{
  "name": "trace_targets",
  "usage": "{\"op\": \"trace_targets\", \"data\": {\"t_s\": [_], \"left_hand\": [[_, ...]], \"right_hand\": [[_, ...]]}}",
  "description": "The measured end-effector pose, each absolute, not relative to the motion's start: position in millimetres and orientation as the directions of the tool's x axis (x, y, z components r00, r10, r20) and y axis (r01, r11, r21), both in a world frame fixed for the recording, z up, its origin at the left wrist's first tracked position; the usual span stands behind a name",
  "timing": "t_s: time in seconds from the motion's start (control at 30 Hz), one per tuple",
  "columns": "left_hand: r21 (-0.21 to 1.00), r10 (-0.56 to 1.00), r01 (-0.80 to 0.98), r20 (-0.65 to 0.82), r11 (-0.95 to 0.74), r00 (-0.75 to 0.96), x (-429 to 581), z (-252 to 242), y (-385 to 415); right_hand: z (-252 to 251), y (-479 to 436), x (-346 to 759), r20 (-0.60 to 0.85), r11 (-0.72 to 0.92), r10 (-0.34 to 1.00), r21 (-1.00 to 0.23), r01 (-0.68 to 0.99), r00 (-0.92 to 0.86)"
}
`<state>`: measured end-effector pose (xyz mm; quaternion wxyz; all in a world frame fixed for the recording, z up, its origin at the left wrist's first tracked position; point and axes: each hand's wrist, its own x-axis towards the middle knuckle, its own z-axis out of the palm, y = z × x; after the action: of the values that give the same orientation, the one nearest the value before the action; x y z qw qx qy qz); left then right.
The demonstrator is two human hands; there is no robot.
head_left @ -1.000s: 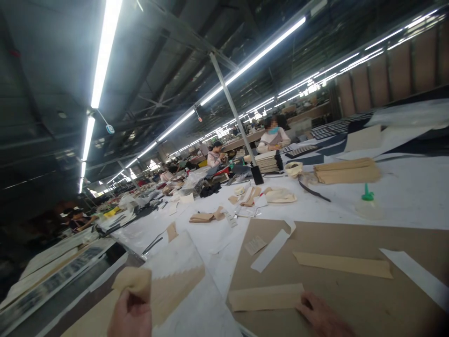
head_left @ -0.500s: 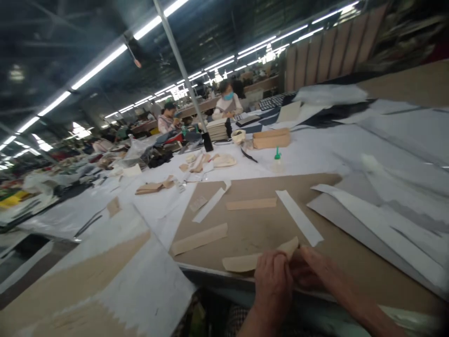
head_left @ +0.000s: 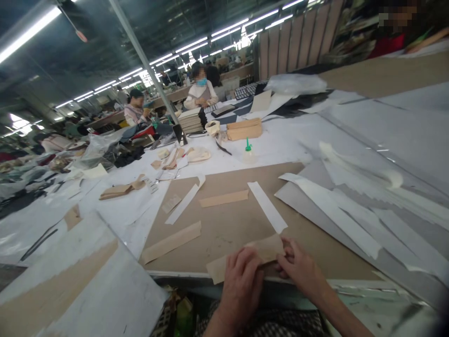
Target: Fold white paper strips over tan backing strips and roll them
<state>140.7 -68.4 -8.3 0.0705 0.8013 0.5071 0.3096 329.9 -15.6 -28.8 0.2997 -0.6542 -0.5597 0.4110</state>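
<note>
At the near edge of the brown board (head_left: 224,224), a tan strip (head_left: 268,247) of thin sheet material lies under and between my hands. My left hand (head_left: 242,276) has its fingers curled over the strip's middle, and the strip's left end sticks out past them. My right hand (head_left: 298,263) pinches the strip's right end between thumb and fingers. Other pieces lie flat on the board: a tan strip (head_left: 171,242) at left, a narrower tan strip (head_left: 224,198) farther back, a white strip (head_left: 267,207) at right and another white strip (head_left: 183,204) at left.
Loose white strips (head_left: 333,210) spread to the right on grey sheets. A glue-stained white sheet (head_left: 87,276) lies at left. Behind the board are a bottle with a green nozzle (head_left: 248,149), tan stacks (head_left: 244,129) and a metal pole (head_left: 143,58). Two people sit farther off.
The view has turned right, so the scene sits farther left. Between my hands the tan strip's right part now shows more broadly; my right hand's fingers have come into clearer sight at its end.
</note>
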Motion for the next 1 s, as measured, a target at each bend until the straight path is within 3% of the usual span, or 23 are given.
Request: {"op": "trace_targets", "data": {"t_s": [0.1, 0.33, 0.6, 0.73, 0.83, 0.93, 1.0], "left_hand": [[0.418, 0.875, 0.807, 0.422, -0.418, 0.235, 117, -12, -83], [0.229, 0.84, 0.888, 0.48, -0.398, 0.253, 77, -37, -102], [0.057, 0.742, 0.846, 0.514, -0.53, 0.431, 38, -29, -79], [0.035, 0.74, 0.836, 0.488, -0.547, 0.463, 19, -25, -67], [0.07, 0.77, 0.843, 0.45, -0.534, 0.451, 12, -25, -64], [0.077, 0.769, 0.842, 0.459, -0.534, 0.446, 13, -28, -66], [0.068, 0.757, 0.843, 0.483, -0.533, 0.44, 14, -33, -67]], "right_hand": [[-25, -16, 329, -0.296, -0.275, 0.955, -0.878, 0.393, 0.007], [-26, -18, 333, -0.367, -0.374, 0.927, -0.888, 0.268, 0.077], [-40, -37, 328, -0.259, -0.261, 0.963, -0.831, 0.492, 0.074], [-44, -46, 327, -0.099, -0.1, 0.994, -0.74, 0.666, 0.04], [-34, -52, 328, 0.153, 0.043, 0.987, -0.547, 0.836, 0.049], [-19, -59, 318, 0.385, 0.31, 0.91, -0.381, 0.871, -0.156], [-15, -63, 305, 0.415, 0.496, 0.84, -0.327, 0.804, -0.35]]}}
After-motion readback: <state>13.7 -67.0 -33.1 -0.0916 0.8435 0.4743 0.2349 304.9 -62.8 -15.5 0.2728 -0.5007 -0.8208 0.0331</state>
